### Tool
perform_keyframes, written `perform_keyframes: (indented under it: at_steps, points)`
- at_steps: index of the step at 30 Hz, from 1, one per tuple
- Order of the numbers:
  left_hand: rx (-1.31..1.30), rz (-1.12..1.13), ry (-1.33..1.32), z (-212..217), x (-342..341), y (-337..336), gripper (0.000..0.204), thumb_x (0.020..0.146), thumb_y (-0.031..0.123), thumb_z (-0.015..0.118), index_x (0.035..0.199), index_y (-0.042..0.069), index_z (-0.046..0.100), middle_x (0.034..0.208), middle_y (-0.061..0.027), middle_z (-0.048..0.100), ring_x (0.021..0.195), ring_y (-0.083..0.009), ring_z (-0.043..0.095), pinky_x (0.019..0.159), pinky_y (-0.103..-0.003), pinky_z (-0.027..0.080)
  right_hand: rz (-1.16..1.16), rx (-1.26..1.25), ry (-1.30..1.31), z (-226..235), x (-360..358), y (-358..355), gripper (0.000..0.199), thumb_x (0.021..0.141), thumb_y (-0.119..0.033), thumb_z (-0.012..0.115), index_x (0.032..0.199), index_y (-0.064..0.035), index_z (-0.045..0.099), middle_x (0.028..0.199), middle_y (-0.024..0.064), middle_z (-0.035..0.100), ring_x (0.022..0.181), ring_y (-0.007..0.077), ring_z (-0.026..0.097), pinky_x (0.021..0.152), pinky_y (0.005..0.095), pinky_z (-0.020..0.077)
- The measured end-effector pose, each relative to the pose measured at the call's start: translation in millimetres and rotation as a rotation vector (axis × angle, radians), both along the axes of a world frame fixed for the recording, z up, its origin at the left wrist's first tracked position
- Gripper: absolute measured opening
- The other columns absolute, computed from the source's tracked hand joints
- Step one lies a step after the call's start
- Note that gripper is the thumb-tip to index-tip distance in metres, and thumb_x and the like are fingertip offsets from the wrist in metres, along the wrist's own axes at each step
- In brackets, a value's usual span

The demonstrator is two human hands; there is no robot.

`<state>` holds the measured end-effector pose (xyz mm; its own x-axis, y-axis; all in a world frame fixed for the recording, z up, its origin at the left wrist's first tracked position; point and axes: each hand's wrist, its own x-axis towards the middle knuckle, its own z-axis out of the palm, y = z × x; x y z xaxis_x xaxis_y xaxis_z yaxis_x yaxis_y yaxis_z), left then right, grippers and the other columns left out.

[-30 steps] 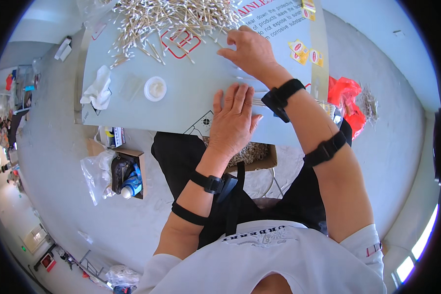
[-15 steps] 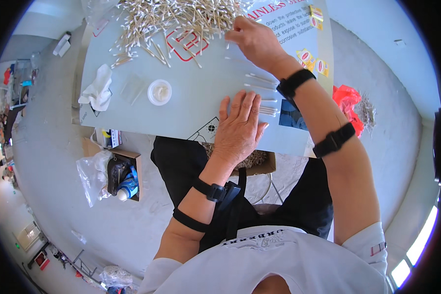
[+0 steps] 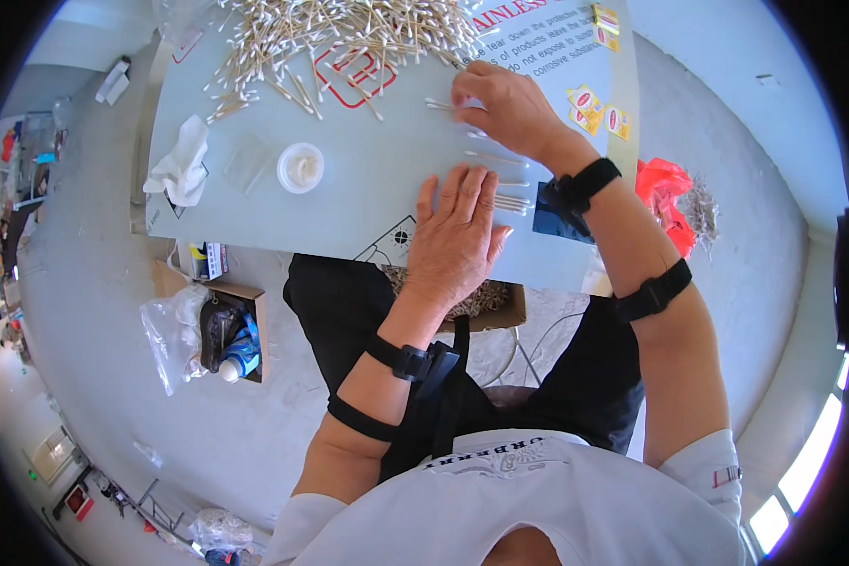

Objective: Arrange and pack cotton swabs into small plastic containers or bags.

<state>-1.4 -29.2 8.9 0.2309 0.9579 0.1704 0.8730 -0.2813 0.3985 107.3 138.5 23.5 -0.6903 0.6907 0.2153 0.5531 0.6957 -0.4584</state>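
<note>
My left hand lies flat, palm down, on the pale table near its front edge, fingers together beside a small row of cotton swabs. My right hand reaches further out, its fingers pinched on a swab or two at the edge of a big loose pile of cotton swabs at the table's far side. A few single swabs lie between the two hands.
A round white dish, a clear plastic square and a crumpled white tissue lie at left. Under the table stand a cardboard box with bottles and a box of shreds. A red bag lies on the floor at right.
My right hand has drawn a little toward me from the pile with swabs. My left hand stays flat on the table.
</note>
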Motion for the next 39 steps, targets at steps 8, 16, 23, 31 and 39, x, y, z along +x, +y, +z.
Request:
perform_keyframes:
  at_steps: [8, 16, 23, 31, 39]
  points:
    - [-0.002, 0.015, 0.022, -1, 3, 0, 0.074, 0.086, 0.035, 0.063, 0.144, 0.001, 0.032, 0.152, -0.0141, 0.027, 0.143, -0.0293, 0.023, 0.115, -0.051, 0.017, -0.194, -0.232, 0.148, -2, 45, -39, 0.006, 0.079, -0.005, 0.065, 0.084, -0.004, 0.062, 0.082, 0.0095, 0.059, 0.079, 0.0301, 0.06, 0.07, 0.0364, 0.0485]
    - [-0.112, 0.001, 0.063, 1, 7, 2, 0.079, 0.088, 0.041, 0.059, 0.149, 0.005, 0.025, 0.157, -0.0119, 0.02, 0.147, -0.0245, 0.016, 0.117, -0.053, 0.009, -0.194, -0.238, 0.193, -4, 51, -71, 0.008, 0.079, -0.005, 0.066, 0.086, -0.0025, 0.064, 0.08, 0.0101, 0.061, 0.076, 0.0274, 0.062, 0.068, 0.0349, 0.0497]
    - [-0.096, 0.022, 0.116, 1, 9, 3, 0.078, 0.088, 0.044, 0.058, 0.149, 0.006, 0.026, 0.157, -0.0118, 0.021, 0.146, -0.0284, 0.018, 0.117, -0.054, 0.008, -0.319, -0.253, 0.299, 3, 42, -30, 0.01, 0.079, -0.009, 0.066, 0.084, -0.0013, 0.064, 0.074, 0.0133, 0.065, 0.069, 0.0263, 0.063, 0.064, 0.0348, 0.0505]
    - [-0.099, 0.022, 0.061, 3, 7, 4, 0.08, 0.086, 0.045, 0.062, 0.147, 0.005, 0.029, 0.155, -0.0111, 0.025, 0.143, -0.0301, 0.023, 0.115, -0.055, 0.012, -0.576, -0.168, 0.073, 9, -12, 53, 0.033, 0.074, -0.038, 0.068, 0.081, -0.0056, 0.069, 0.081, 0.0149, 0.069, 0.079, 0.0332, 0.067, 0.072, 0.042, 0.0523]
    - [-0.103, 0.014, 0.044, 5, 9, 7, 0.081, 0.085, 0.046, 0.063, 0.147, 0.006, 0.029, 0.154, -0.0115, 0.025, 0.143, -0.0295, 0.023, 0.115, -0.054, 0.013, -0.609, -0.228, 0.035, -1, -19, 93, 0.031, 0.075, -0.037, 0.067, 0.084, -0.0081, 0.072, 0.085, 0.0147, 0.07, 0.083, 0.0312, 0.068, 0.075, 0.0412, 0.0527]
